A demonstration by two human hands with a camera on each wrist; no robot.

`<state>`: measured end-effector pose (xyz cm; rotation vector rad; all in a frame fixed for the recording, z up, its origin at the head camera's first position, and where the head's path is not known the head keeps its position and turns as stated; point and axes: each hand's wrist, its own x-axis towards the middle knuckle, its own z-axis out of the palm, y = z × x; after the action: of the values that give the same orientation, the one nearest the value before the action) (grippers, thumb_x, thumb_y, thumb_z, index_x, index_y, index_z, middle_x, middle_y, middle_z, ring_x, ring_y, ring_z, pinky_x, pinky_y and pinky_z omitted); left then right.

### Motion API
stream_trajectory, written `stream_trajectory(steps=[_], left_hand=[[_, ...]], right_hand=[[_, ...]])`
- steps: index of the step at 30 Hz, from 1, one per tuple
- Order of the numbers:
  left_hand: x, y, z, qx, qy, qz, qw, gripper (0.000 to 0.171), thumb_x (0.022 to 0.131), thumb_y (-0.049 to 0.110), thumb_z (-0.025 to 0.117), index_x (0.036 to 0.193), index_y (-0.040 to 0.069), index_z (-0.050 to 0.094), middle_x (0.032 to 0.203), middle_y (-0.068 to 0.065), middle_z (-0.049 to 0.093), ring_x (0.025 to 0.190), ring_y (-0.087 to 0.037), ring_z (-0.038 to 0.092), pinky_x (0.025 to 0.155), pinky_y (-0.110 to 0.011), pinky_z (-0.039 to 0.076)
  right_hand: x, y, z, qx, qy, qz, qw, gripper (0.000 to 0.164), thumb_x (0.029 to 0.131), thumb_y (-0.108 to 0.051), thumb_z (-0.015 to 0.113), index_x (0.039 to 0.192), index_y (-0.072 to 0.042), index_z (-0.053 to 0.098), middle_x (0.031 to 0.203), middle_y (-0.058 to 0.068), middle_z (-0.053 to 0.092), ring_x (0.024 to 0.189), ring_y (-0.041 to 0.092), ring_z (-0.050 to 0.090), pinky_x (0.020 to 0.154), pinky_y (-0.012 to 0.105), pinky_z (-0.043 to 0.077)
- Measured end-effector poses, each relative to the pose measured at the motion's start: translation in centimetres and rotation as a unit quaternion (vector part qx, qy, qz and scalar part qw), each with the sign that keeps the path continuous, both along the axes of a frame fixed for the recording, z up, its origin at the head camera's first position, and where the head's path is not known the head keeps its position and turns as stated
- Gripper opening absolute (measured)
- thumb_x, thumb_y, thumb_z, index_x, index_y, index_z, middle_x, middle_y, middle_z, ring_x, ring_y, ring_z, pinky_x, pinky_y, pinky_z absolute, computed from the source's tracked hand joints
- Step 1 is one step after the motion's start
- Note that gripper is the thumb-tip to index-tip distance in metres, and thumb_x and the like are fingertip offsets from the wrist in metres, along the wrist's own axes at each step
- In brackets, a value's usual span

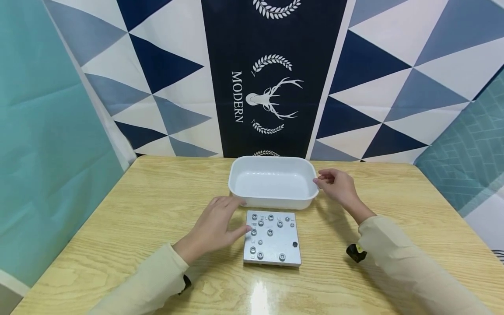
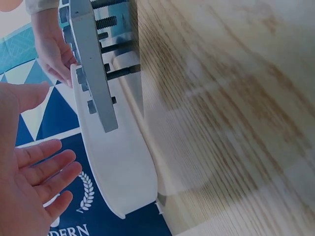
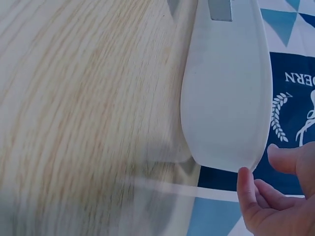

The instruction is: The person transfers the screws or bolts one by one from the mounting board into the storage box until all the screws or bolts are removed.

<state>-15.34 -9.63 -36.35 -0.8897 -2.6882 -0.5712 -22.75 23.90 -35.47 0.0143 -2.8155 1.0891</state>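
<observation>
Holding nothing, the left hand [image 1: 216, 224] spreads its grip wide beside the bolt-studded plate [image 1: 275, 243] on the tabletop [image 1: 130, 218]. The white tray [image 1: 271, 203] stands just beyond that plate. At the tray's right end the right hand [image 1: 339, 187] has its grip loosely parted, empty; whether fingertips touch it I cannot tell.

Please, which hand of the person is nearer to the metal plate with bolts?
Left. The left hand is beside the metal plate, close to its left edge. The right hand is farther away, at the right end of the white tray.
</observation>
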Motion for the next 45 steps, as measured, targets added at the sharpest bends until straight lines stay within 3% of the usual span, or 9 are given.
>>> stream_trajectory(steps=[4, 12, 21, 30, 36, 40, 45], left_hand=[[0.5, -0.2, -0.1, -0.002, -0.005, -0.009, 0.9999, 0.057, 0.082, 0.044, 0.07, 0.127, 0.011, 0.057, 0.128, -0.002, 0.063, 0.122, -0.02, 0.057, 0.112, -0.042, 0.038], [2.0, -0.5, -0.2, -0.004, -0.032, -0.026, 0.9991, 0.053, 0.084, 0.042, 0.069, 0.127, 0.014, 0.057, 0.128, 0.001, 0.062, 0.123, -0.017, 0.055, 0.111, -0.04, 0.038], [2.9, -0.8, -0.8, -0.034, -0.027, -0.062, 0.9972, 0.049, 0.083, 0.041, 0.07, 0.125, 0.018, 0.059, 0.127, 0.005, 0.062, 0.12, -0.011, 0.055, 0.106, -0.034, 0.043], [3.2, -0.5, -0.8, -0.03, 0.022, -0.114, 0.9928, 0.034, 0.085, 0.032, 0.069, 0.116, 0.019, 0.066, 0.115, 0.008, 0.067, 0.11, -0.009, 0.059, 0.102, -0.031, 0.045], [3.0, -0.3, -1.1, -0.039, 0.074, -0.149, 0.9853, 0.029, 0.084, 0.031, 0.069, 0.11, 0.018, 0.069, 0.108, 0.007, 0.07, 0.107, -0.01, 0.06, 0.1, -0.03, 0.045], [3.0, 0.0, -1.3, -0.038, 0.09, -0.172, 0.9803, 0.025, 0.084, 0.03, 0.07, 0.106, 0.018, 0.071, 0.104, 0.008, 0.071, 0.105, -0.01, 0.06, 0.1, -0.029, 0.045], [3.0, 0.1, -1.3, -0.047, 0.105, -0.183, 0.9765, 0.021, 0.084, 0.027, 0.07, 0.103, 0.018, 0.072, 0.099, 0.008, 0.072, 0.1, -0.008, 0.061, 0.098, -0.028, 0.045]], right_hand=[[-0.1, 0.0, -0.1, -0.011, -0.025, -0.002, 1.0, 0.046, 0.092, -0.021, 0.062, 0.127, 0.008, 0.055, 0.116, 0.027, 0.064, 0.104, 0.035, 0.063, 0.066, 0.013, 0.049], [-0.4, -0.1, -0.3, -0.023, -0.074, -0.011, 0.997, 0.048, 0.093, -0.027, 0.061, 0.128, 0.006, 0.056, 0.117, 0.025, 0.064, 0.1, 0.027, 0.062, 0.067, 0.016, 0.049], [-0.3, -0.6, -0.1, -0.03, -0.101, -0.018, 0.994, 0.048, 0.095, -0.029, 0.057, 0.128, 0.006, 0.055, 0.118, 0.025, 0.063, 0.097, 0.026, 0.065, 0.068, 0.016, 0.048], [-0.5, -0.3, -0.1, -0.052, -0.12, -0.028, 0.991, 0.049, 0.097, -0.031, 0.054, 0.129, 0.006, 0.055, 0.123, 0.026, 0.063, 0.101, 0.028, 0.067, 0.073, 0.017, 0.051], [-0.5, -0.3, -0.3, -0.078, -0.126, -0.031, 0.988, 0.048, 0.096, -0.029, 0.054, 0.129, 0.007, 0.055, 0.124, 0.027, 0.062, 0.088, 0.013, 0.07, 0.088, 0.033, 0.056], [-0.4, -0.2, -0.3, -0.081, -0.13, -0.034, 0.988, 0.048, 0.097, -0.028, 0.055, 0.129, 0.006, 0.054, 0.124, 0.027, 0.061, 0.084, 0.008, 0.068, 0.09, 0.035, 0.055], [-0.4, -0.2, -0.4, -0.081, -0.124, -0.03, 0.989, 0.048, 0.096, -0.028, 0.056, 0.129, 0.006, 0.055, 0.124, 0.027, 0.061, 0.09, 0.016, 0.07, 0.088, 0.034, 0.056]])
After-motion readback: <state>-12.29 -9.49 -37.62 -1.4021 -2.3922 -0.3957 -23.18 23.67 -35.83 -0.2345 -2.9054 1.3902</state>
